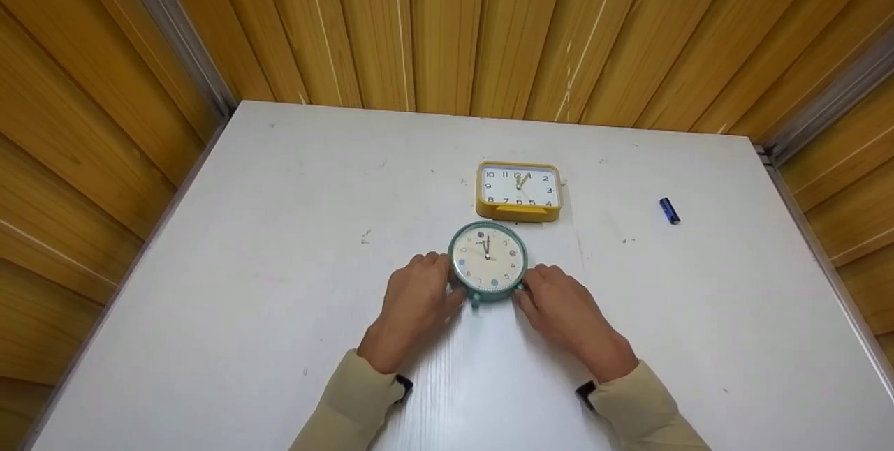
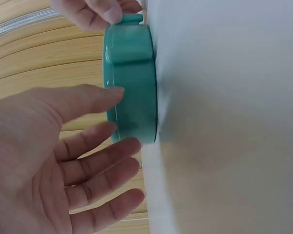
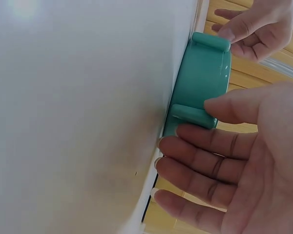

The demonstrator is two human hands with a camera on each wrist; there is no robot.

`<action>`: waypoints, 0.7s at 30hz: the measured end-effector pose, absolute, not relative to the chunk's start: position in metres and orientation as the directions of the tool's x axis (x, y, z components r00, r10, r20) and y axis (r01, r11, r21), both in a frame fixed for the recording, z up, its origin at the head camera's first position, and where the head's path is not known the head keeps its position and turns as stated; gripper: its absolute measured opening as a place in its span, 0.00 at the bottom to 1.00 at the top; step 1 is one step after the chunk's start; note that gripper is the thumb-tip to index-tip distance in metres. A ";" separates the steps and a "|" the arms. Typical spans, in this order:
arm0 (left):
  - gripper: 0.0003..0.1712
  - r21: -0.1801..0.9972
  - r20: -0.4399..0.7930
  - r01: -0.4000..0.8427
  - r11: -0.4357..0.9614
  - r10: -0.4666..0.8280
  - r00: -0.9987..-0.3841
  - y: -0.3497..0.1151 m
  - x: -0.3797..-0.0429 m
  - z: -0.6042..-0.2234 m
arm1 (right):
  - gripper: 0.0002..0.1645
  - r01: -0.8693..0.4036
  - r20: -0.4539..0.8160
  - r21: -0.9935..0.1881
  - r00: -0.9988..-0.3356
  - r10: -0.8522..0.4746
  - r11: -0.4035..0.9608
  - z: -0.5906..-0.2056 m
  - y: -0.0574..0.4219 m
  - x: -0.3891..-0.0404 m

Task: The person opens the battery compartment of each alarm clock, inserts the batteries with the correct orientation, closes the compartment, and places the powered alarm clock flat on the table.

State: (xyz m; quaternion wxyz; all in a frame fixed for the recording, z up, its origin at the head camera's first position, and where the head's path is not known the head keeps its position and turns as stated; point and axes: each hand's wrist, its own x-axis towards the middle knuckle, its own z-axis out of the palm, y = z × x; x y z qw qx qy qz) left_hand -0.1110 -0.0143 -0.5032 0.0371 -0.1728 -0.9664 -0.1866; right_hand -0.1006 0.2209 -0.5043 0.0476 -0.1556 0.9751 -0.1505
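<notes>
A round teal clock with a cream dial lies face up on the white table, one stubby foot jutting toward me. Against its left side rests my left hand, thumb and fingertips touching the teal casing, the other fingers loosely spread. On the opposite side, my right hand pinches the other foot between thumb and index finger. Just behind the round clock lies a yellow rectangular clock, also face up, with neither hand on it.
A small blue battery lies to the right on the white table. Wood-patterned panels rise behind the table's back edge and along both sides.
</notes>
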 end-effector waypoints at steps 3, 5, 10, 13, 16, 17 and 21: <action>0.09 0.334 0.181 0.407 0.850 0.366 -0.913 -0.012 -0.106 -0.505 | 0.12 -0.287 -0.049 -0.311 -0.947 -0.317 0.906 -0.504 0.219 -0.101; 0.09 0.333 0.187 0.416 0.846 0.374 -0.909 -0.010 -0.103 -0.505 | 0.12 -0.284 -0.044 -0.314 -0.949 -0.313 0.906 -0.505 0.217 -0.101; 0.11 0.352 0.180 0.381 0.855 0.338 -0.924 0.000 -0.097 -0.508 | 0.10 -0.304 0.006 -0.313 -0.948 -0.318 0.900 -0.507 0.214 -0.101; 0.13 0.324 0.227 0.369 0.871 0.307 -0.924 0.007 -0.094 -0.511 | 0.09 -0.327 0.050 -0.297 -0.944 -0.327 0.897 -0.508 0.212 -0.100; 0.15 0.245 0.277 0.367 0.897 0.297 -0.914 0.011 -0.092 -0.514 | 0.08 -0.345 0.086 -0.272 -0.939 -0.334 0.898 -0.510 0.211 -0.099; 0.15 0.216 0.289 0.368 0.904 0.301 -0.909 0.012 -0.091 -0.514 | 0.08 -0.351 0.096 -0.262 -0.936 -0.338 0.899 -0.510 0.210 -0.098; 0.14 0.099 0.317 0.373 0.923 0.326 -0.891 0.015 -0.088 -0.515 | 0.08 -0.363 0.110 -0.238 -0.932 -0.346 0.901 -0.510 0.207 -0.097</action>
